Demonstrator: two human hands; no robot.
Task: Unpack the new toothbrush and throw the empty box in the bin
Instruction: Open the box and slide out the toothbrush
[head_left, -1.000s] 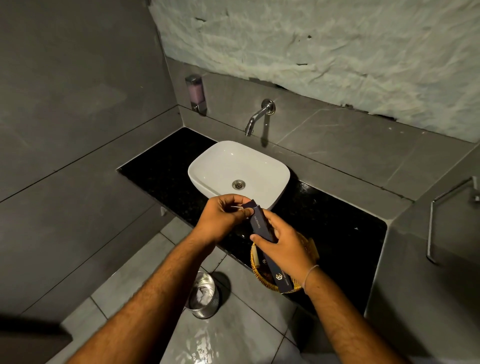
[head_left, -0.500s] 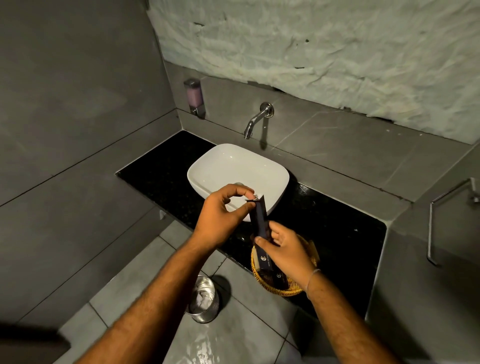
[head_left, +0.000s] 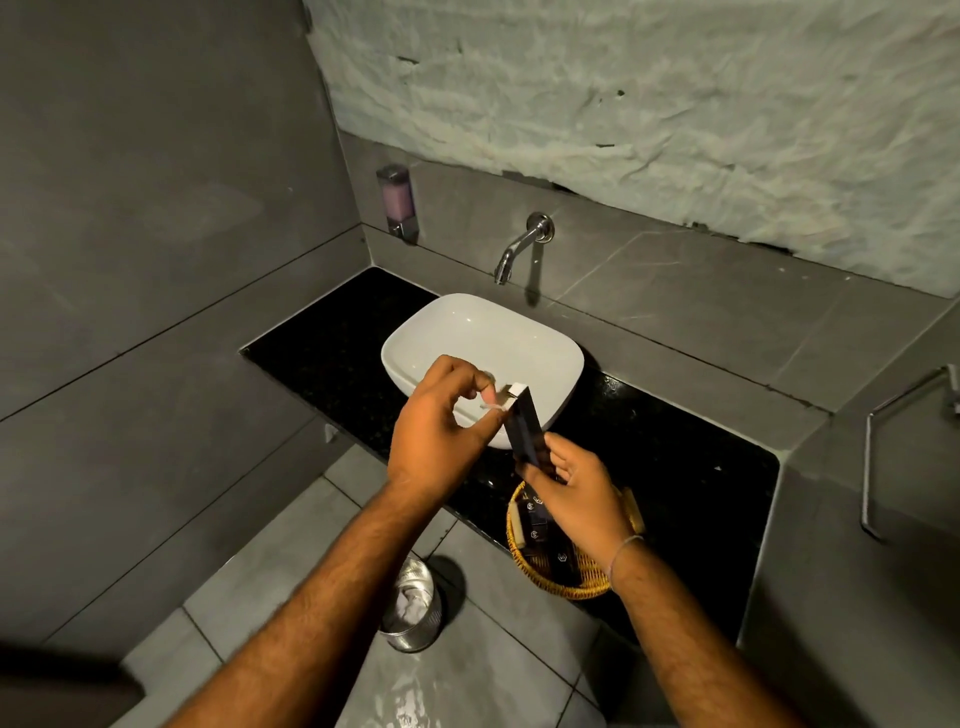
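Dark toothbrush box held upright over the counter's front edge, top flap opened, lower end gripped by the right hand, something pale at its mouth pinched by the left hand, white basin behind, wicker basket below, steel bin on the floor.

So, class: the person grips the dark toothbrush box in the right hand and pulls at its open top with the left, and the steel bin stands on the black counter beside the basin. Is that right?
Not quite. The right hand does grip the dark toothbrush box while the left hand pulls at its top, but the head view shows the steel bin on the floor below the black counter, not beside the basin.
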